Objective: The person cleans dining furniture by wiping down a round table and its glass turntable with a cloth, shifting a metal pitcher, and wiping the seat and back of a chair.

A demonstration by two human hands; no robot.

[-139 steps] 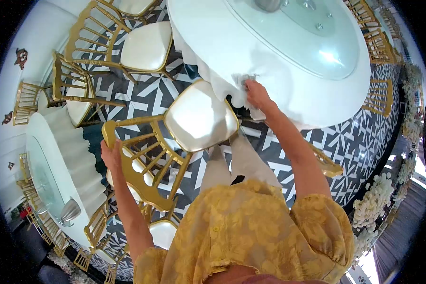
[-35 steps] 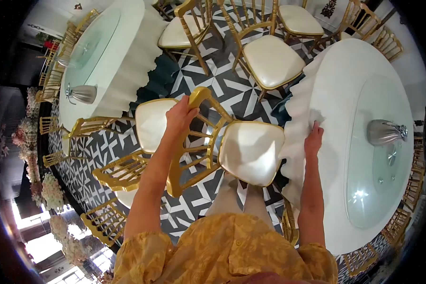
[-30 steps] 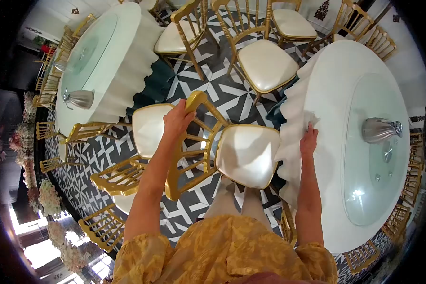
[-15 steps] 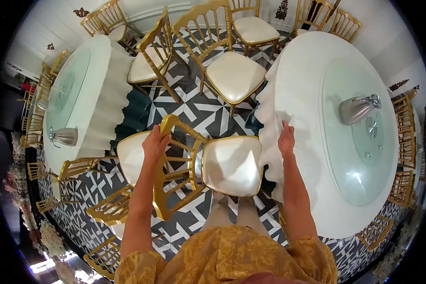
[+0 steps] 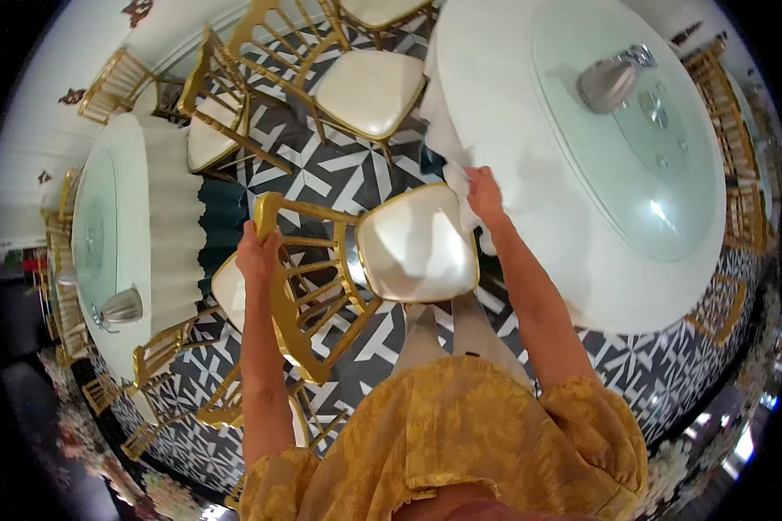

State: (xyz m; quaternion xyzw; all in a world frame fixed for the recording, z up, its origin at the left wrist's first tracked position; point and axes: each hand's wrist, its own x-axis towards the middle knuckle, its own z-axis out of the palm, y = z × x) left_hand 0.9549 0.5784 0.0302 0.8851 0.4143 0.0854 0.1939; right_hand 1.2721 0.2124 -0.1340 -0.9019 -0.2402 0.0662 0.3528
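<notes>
My left hand (image 5: 258, 252) is wrapped round the top rail of a gold chair (image 5: 298, 334) with a white seat (image 5: 417, 247). That seat lies in front of my legs, close to the table's hanging cloth. At the edge of the round table on the right, my right hand (image 5: 483, 193) pinches the white tablecloth (image 5: 530, 217), and a fold of it hangs beside my fingers. A clear glass turntable (image 5: 617, 148) rests on this table, with a silver pitcher (image 5: 613, 80) on it.
Another white-clothed table (image 5: 169, 217) with a silver pitcher (image 5: 120, 307) stands at left. A gold chair with a white seat (image 5: 369, 94) is beyond my hands, another chair (image 5: 215, 130) to its left. More chairs (image 5: 718, 308) surround both tables. The floor (image 5: 356, 182) is black-and-white patterned.
The view has turned, so the right table sits higher in it. My right hand has gone from resting on the cloth to pinching it at the edge. My left hand stays on the chair.
</notes>
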